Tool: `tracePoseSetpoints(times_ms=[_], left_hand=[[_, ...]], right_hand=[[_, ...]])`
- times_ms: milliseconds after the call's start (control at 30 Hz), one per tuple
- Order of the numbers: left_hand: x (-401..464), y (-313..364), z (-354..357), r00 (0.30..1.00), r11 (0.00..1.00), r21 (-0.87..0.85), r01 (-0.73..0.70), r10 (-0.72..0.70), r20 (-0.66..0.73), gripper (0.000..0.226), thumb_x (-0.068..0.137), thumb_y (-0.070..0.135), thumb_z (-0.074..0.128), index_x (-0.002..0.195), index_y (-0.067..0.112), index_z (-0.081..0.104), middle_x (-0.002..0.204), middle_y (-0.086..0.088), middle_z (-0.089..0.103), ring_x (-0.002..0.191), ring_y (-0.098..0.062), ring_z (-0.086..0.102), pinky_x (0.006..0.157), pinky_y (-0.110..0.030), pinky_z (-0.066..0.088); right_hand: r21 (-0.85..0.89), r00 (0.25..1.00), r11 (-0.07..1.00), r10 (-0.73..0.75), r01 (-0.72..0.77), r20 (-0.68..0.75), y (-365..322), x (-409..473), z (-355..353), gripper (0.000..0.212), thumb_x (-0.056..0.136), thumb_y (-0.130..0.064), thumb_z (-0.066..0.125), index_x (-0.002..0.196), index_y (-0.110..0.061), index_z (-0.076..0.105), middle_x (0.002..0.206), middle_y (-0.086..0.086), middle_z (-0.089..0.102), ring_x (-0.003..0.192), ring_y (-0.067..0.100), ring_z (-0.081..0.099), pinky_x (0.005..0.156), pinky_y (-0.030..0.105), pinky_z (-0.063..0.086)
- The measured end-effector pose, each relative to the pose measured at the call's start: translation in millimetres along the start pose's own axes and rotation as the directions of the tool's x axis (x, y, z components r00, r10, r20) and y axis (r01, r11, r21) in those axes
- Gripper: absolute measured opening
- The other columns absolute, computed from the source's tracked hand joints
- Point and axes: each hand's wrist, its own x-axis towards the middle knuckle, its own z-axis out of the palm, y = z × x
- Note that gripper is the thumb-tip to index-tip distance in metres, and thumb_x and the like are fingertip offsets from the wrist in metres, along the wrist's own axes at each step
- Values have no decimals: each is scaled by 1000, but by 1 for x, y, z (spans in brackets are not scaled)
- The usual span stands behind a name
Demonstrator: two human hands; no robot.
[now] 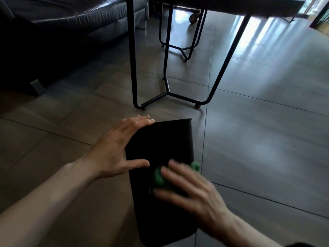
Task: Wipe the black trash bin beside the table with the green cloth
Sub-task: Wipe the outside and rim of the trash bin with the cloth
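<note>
The tall, matt black plastic trash bin (160, 150) lies tipped on the tiled floor (258, 139), its long axis running from near the viewer away toward the table, one broad side facing up. One end sits close in at the bottom of the view; the far end, with a sharp straight edge, stops just short of the feet of the thin black metal table frame (167, 93). The small green cloth (159, 177) is bunched on that upper face, toward its near-right part, and shows only in patches between and beyond the fingers.

The right hand (188, 191) lies flat over the cloth, fingers spread and fairly straight, pressing it against the bin rather than clenching it; the hand is blurred, which I take as a wiping stroke in progress. The left hand (115, 148) is open too, fingers straight along the bin's left edge and thumb laid across the top face, steadying it.

From the cloth, most of the unwiped face lies farther away, along the long axis, so the likely stroke runs outward toward the far edge. There is open floor to the right; the dark leather sofa (62, 24) stands well apart at far left
</note>
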Motion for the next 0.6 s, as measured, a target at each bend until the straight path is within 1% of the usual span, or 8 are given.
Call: tracePoseSetpoints(times_ms=[67,133,267,333,400,467,533,600], left_hand=[[2,-1,0,1000,1000,-26,-6,6,-3,98,68,54,82,151,35,34,155,13,40,148,-11,34,117,-44,37],[2,-2,1,1000,999,-47,-9,9,-1,96,68,52,82,150,33,35,154,12,41,147,-12,35,117,-44,37],[1,-3,-1,1000,999,-41,-8,8,-5,97,69,55,82,151,32,35,155,13,40,148,-11,34,117,-45,36],[0,-1,0,1000,999,-40,-12,12,-7,98,68,56,83,150,34,35,155,15,40,148,-10,33,117,-45,36],[-1,1,1,1000,999,-36,-20,20,-4,98,68,57,83,150,33,35,155,15,40,148,-9,33,118,-44,35],[-2,1,1,1000,999,-38,-12,12,-12,97,69,56,82,150,32,35,155,15,41,148,-10,33,117,-45,35],[-2,2,-1,1000,999,-46,1,-2,-16,97,68,56,81,150,31,36,155,16,41,148,-10,34,117,-46,36],[0,4,-2,1000,999,-54,-4,4,0,97,67,57,80,150,33,36,155,17,40,149,-8,32,119,-45,34]], right_hand=[[38,971,978,209,-206,-118,13,27,-4,37,104,-29,64,140,-33,63,158,11,48,152,34,36,113,54,44],[36,950,963,271,-269,-155,11,38,0,36,104,-33,63,140,-33,63,157,12,49,151,34,37,112,55,45],[-31,998,999,9,-11,-59,-18,-6,19,43,102,-23,66,143,-34,59,156,10,51,148,35,43,117,50,40],[-96,990,986,-127,133,65,-31,-41,23,38,108,-24,55,144,-36,53,155,6,53,147,32,45,120,44,39],[-155,971,968,-174,200,166,-31,-64,15,36,112,-28,45,146,-37,47,156,1,51,146,27,46,120,40,39],[-85,988,992,-82,94,132,-16,-63,-1,36,110,-27,50,145,-36,55,157,4,51,148,29,44,114,42,45],[-24,995,995,95,-95,-9,4,-36,-17,36,110,-20,45,138,-31,65,154,8,53,146,32,47,106,49,52],[2,949,960,277,-280,-152,21,4,-30,32,110,-24,48,133,-28,70,151,11,56,142,34,51,99,53,55]])
